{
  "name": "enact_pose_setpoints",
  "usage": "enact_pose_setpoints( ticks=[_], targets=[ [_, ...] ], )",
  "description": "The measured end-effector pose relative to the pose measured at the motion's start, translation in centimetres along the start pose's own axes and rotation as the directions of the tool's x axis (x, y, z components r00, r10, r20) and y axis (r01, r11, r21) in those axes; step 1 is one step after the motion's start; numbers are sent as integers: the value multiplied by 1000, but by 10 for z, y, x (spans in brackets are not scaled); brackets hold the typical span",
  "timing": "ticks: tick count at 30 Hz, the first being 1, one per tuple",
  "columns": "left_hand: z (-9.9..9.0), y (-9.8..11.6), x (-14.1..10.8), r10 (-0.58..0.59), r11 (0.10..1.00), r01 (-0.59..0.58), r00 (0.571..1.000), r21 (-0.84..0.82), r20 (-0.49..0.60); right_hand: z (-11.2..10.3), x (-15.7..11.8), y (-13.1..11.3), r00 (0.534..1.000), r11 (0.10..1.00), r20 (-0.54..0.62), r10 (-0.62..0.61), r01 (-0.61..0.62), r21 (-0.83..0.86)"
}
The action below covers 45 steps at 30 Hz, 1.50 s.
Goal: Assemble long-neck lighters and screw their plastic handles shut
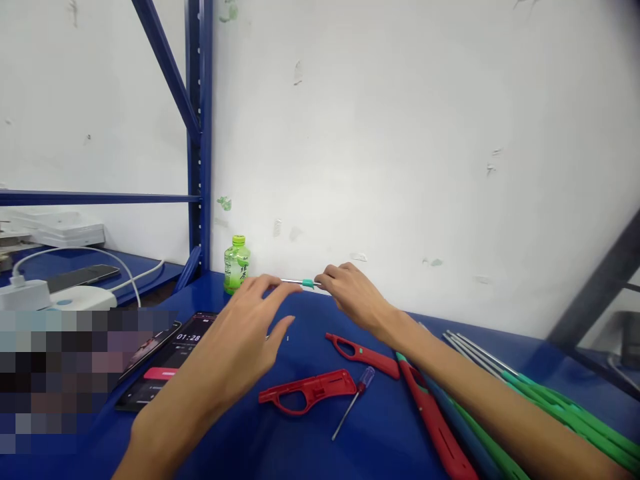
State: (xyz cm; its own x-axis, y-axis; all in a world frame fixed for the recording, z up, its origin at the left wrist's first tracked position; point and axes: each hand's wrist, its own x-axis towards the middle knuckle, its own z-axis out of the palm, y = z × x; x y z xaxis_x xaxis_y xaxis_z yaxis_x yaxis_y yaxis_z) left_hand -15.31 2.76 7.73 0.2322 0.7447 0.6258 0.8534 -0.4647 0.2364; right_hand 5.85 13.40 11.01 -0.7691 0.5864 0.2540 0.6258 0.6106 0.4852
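Note:
A thin metal rod with a teal collar point(308, 283) runs level between my two hands above the back of the blue table. The fingers of my right hand point(350, 290) are closed on its right end. My left hand point(255, 320) is at the rod's left end, its fingers over the end and the thumb apart below; its contact with the rod is partly hidden. Nearer me lie two red plastic casing halves, one point(320, 389) in front and the other point(367, 355) behind it. A screwdriver with a purple clear handle point(367, 378) lies beside the front half.
Right: a red lighter point(433, 417) and several green ones point(565, 407) with metal rods, partly under my right arm. Left: a phone showing a timer point(193, 333), another phone, white chargers with cables. A green bottle point(237, 265) stands near the wall beside a blue rack post point(205, 133).

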Motion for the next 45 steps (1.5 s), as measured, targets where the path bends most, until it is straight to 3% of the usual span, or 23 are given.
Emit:
enact_pose_setpoints(
  ticks=[3, 7, 11, 13, 22, 29, 35, 40, 43, 45],
  targets=[
    [2, 1, 3, 78, 997, -77, 993, 17, -89, -28, -29, -13, 988, 997, -135, -75, 73, -21],
    [9, 2, 4, 109, 992, -109, 994, -60, -6, -48, -56, -29, 905, 979, -373, -203, 186, -81],
    [17, 1, 1, 97, 991, -92, 994, -94, 47, -51, -66, -37, 845, 982, -503, -184, 183, -51],
    [18, 0, 0, 84, 992, -77, 994, -104, 65, -49, -67, -38, 848, 983, -502, -168, 181, -23],
    [14, -5, 3, 55, 996, -50, 997, -79, 61, -51, -65, -41, 954, 973, -300, -11, 79, 215],
    [13, -5, 3, 57, 994, -52, 997, -95, 51, -45, -65, -31, 967, 959, -251, 43, 30, 282],
    [11, -7, 4, -11, 996, 16, 999, -88, 52, -51, -71, -14, 944, 937, -290, 159, -51, 347],
    [11, -8, 3, -48, 994, 56, 996, -94, 80, -51, -74, -5, 909, 935, -372, 187, -49, 351],
    [11, -6, 2, -30, 995, 37, 997, -90, 75, -48, -73, -5, 850, 947, -499, 167, 2, 321],
    [10, -4, 3, -16, 996, 21, 998, -85, 67, -47, -73, -8, 772, 966, -628, 101, 75, 248]
  ],
)
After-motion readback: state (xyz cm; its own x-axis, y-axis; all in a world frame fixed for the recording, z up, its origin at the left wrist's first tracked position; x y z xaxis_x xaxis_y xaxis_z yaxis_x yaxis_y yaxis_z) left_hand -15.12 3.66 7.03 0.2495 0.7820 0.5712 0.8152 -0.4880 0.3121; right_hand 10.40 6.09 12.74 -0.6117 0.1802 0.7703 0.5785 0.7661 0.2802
